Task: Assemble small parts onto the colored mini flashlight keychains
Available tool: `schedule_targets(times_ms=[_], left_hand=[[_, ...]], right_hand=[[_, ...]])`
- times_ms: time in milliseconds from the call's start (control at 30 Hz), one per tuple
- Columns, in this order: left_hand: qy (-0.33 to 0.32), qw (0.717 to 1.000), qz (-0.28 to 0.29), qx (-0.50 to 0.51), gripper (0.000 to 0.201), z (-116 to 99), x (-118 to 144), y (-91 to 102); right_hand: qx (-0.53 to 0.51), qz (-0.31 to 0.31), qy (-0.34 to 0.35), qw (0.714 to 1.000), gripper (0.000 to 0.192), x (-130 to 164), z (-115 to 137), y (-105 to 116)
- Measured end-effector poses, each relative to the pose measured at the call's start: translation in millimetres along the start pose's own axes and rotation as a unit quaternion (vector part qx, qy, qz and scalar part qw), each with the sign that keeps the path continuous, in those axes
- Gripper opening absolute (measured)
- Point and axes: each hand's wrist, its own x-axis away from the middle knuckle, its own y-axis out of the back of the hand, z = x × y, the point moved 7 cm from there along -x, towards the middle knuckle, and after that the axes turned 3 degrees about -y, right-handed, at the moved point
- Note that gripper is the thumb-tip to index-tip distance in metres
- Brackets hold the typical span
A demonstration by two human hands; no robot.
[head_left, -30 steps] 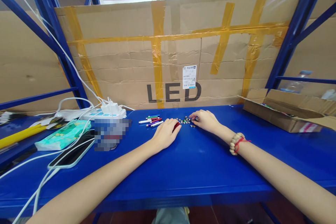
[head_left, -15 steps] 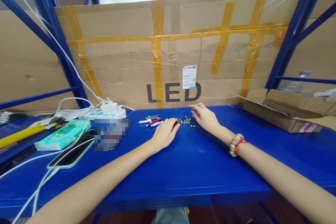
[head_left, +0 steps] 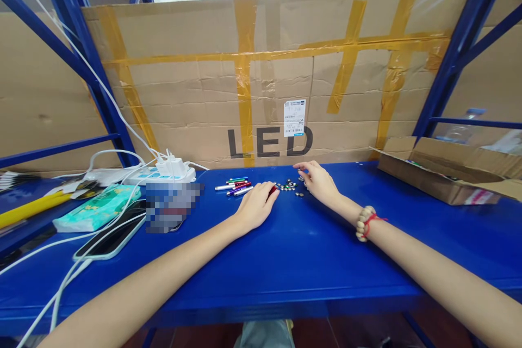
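Note:
My left hand (head_left: 256,205) rests on the blue tabletop, its fingers curled round a small red tube (head_left: 272,191), mostly hidden by the fingers. Just left of it lie several slim metallic pen-like tubes, among them a silver one (head_left: 223,187) and a purple one (head_left: 235,192). A loose cluster of small round silver button cells (head_left: 289,187) lies between my hands. At the cluster's right edge is my right hand (head_left: 318,180), fingers bent and tips close together; whatever they pinch is too small to make out. A bead bracelet (head_left: 364,223) circles the right wrist.
On the left are a phone (head_left: 110,236), a green tissue pack (head_left: 98,207), white cables and a power strip (head_left: 185,176). An open cardboard box (head_left: 432,181) stands at the right. A large taped cardboard sheet (head_left: 196,103) rises behind the blue table (head_left: 277,266).
My right hand has shifted slightly right and down, with its fingertips still beside the button cells. The left hand stays almost in place on the red tube.

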Motion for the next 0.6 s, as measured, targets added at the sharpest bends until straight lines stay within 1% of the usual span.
schedule_targets(times_ms=[200,400,600], left_hand=[[-0.009,1.000,0.002,-0.010,0.010,-0.4,0.3,-0.8],[-0.018,1.000,-0.003,-0.019,0.010,-0.1,0.1,-1.1],[-0.020,1.000,-0.002,-0.018,0.012,-1.1,0.1,-0.6]], right_hand=[[-0.015,0.008,0.019,1.000,0.020,2.1,6.0,0.8],[-0.009,0.001,0.029,1.000,0.024,2.8,9.4,2.8],[0.004,0.008,0.028,1.000,0.025,3.1,10.6,1.6]])
